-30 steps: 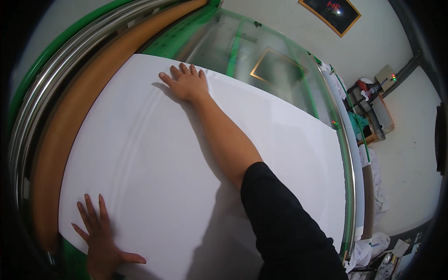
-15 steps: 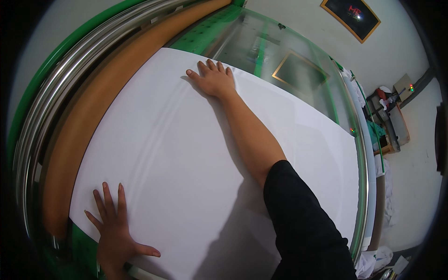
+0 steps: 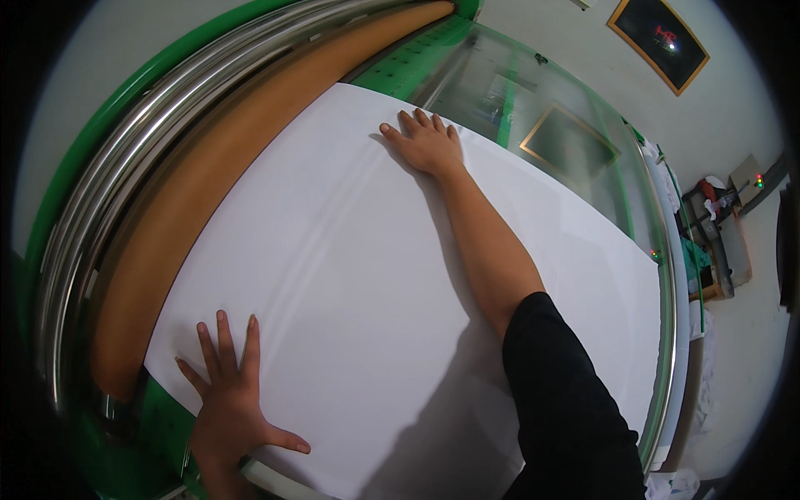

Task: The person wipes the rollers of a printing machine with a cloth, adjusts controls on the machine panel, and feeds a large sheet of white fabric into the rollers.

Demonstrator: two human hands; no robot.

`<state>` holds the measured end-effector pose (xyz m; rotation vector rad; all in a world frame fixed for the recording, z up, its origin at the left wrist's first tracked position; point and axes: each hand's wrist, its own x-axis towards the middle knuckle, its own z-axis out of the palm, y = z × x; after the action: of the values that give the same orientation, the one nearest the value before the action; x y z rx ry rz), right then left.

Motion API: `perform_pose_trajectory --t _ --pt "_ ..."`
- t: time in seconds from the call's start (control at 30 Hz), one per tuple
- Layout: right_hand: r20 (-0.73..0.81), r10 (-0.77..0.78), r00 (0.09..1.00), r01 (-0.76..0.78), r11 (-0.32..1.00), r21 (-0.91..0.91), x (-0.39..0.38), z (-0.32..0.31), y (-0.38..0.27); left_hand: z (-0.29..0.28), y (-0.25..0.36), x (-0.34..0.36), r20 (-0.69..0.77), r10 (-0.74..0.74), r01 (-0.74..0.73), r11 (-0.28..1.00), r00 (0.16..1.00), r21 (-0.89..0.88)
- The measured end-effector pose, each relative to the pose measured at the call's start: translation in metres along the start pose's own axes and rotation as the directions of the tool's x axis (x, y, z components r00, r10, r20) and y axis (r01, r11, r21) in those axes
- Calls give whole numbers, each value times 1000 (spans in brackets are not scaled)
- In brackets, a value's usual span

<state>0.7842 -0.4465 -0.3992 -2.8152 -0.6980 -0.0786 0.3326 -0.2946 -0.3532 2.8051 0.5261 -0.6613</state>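
A large white sheet point(image 3: 350, 275) lies spread over a glass-topped green machine. Its left edge runs along a long orange-brown roller point(image 3: 200, 200). At the near left corner of the sheet my left hand point(image 3: 229, 396) rests with fingers spread and thumb out, holding nothing. My right hand point(image 3: 425, 142) lies flat near the sheet's far edge, its fingers apart and its arm stretched across the sheet. Faint creases cross the sheet between the two hands, and the right arm casts a shadow on it.
Shiny metal rollers point(image 3: 108, 183) and a green frame bar point(image 3: 100, 121) curve along the left. Beyond the sheet, a glass panel point(image 3: 533, 100) reflects a framed board point(image 3: 658, 42) on the wall. At right stands a cluttered shelf point(image 3: 717, 233) beside small indicator lights.
The whole view has shifted, so the sheet, rollers and hands appear farther right. Both hands stay at about the same places on the sheet.
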Motion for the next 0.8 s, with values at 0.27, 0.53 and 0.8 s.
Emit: perform_pose_trajectory --t 0.27,0.53,0.8 --pt "-13 -11 1000 11 999 -33 6 5 1 -3 -3 2 29 22 -22 1000 999 -14" --pt "45 -42 998 46 994 -98 15 6 3 2 -2 4 10 -18 19 995 1000 -93" --pt "15 -171 985 172 976 -135 -35 -20 27 0 5 1 4 -35 35 995 999 -95"
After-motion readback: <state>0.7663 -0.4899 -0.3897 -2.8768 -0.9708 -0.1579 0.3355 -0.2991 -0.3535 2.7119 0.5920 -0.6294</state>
